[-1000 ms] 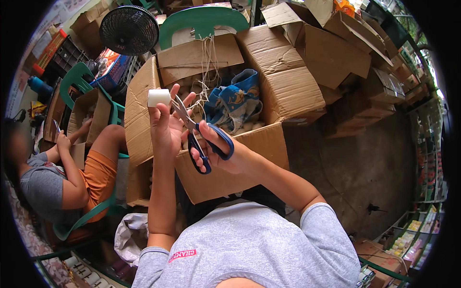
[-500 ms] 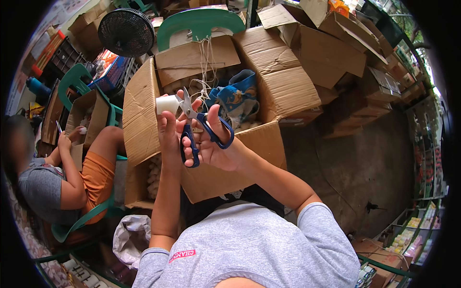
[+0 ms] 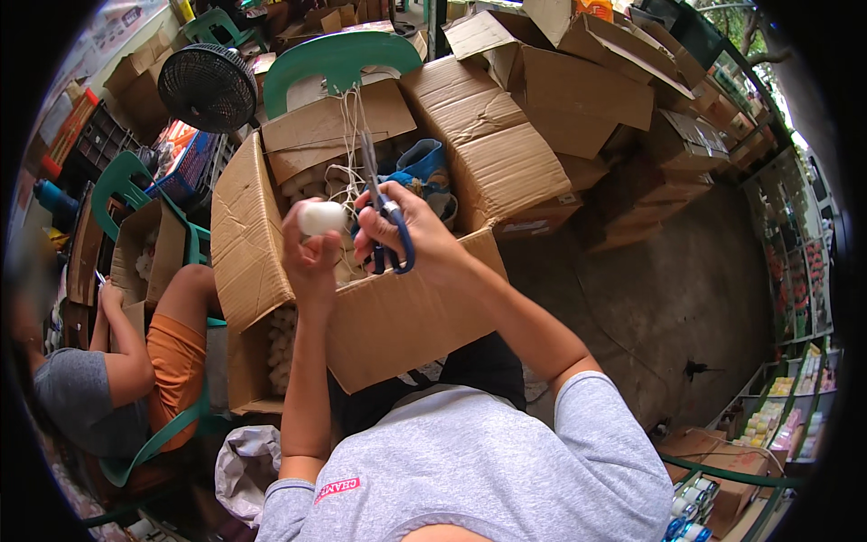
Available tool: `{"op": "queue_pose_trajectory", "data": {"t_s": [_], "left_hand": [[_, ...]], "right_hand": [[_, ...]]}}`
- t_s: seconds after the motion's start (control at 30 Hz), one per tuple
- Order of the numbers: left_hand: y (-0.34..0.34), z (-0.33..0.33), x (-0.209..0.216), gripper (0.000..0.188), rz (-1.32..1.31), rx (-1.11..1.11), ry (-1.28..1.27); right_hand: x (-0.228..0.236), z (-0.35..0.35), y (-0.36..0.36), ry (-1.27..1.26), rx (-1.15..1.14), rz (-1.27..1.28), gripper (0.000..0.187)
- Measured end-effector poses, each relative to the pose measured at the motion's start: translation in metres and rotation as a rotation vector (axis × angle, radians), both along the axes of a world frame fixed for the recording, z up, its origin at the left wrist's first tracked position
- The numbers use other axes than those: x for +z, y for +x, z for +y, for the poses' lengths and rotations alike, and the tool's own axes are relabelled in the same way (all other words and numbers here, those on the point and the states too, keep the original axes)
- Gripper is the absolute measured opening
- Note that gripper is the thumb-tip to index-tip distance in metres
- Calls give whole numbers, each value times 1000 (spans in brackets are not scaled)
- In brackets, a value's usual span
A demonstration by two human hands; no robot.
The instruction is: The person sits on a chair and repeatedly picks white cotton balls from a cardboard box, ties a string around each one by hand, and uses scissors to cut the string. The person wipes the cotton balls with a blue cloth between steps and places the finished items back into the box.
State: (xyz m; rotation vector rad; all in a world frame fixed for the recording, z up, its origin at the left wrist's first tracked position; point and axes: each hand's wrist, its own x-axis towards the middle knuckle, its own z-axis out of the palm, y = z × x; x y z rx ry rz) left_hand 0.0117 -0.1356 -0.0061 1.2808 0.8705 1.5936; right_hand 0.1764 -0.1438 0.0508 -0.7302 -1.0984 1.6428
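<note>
My left hand (image 3: 312,264) is closed around a short, smooth white candle (image 3: 322,218), held over the near part of an open cardboard box (image 3: 411,312). To its right, my right hand (image 3: 411,221) has its fingers through the dark blue handles of a pair of scissors (image 3: 368,161), whose blades point away from me. White strings (image 3: 348,117) hang from the chair back behind the box, down past the scissors. Inside the box lie many pale rounded pieces and a blue patterned cloth (image 3: 420,161). Whether a string touches the candle is hidden.
A green plastic chair (image 3: 334,56) stands behind the box, with a black fan (image 3: 208,88) at far left. A seated co-worker in orange shorts (image 3: 181,361) works at a smaller box on the left. Stacked cartons (image 3: 587,99) fill the back right. A white sack (image 3: 246,470) sits near my left elbow.
The scissors have swung upright, and my right hand has turned over from palm up to back up. The candle has tipped from lying sideways to showing its rounded end. My view has shifted slightly right.
</note>
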Motion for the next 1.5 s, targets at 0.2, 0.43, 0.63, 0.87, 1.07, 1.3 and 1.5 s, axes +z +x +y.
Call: {"op": "queue_pose_trajectory", "data": {"t_s": [0.2,0.43,0.63,0.87,1.07,1.3,1.5], "left_hand": [[18,-15,13,56,399,-113,100],[-4,-3,1,29,-138,-307,-181],[6,-5,3,22,-98,-204,-30],[7,0,-2,17,-112,-41,-274],[-9,2,-4,23,-149,-26,-275],[-53,25,13,12,-212,4,-187],[-58,47,19,11,-66,155,-94]], "right_hand": [[5,-2,50,-44,48,-288,46],[169,107,256,313,-435,-555,44],[258,157,345,524,-980,-618,42],[72,118,158,209,-226,-973,36],[-16,94,67,117,-53,-1169,46],[-56,101,72,228,294,-1816,25],[-51,99,16,623,293,-1563,16]]}}
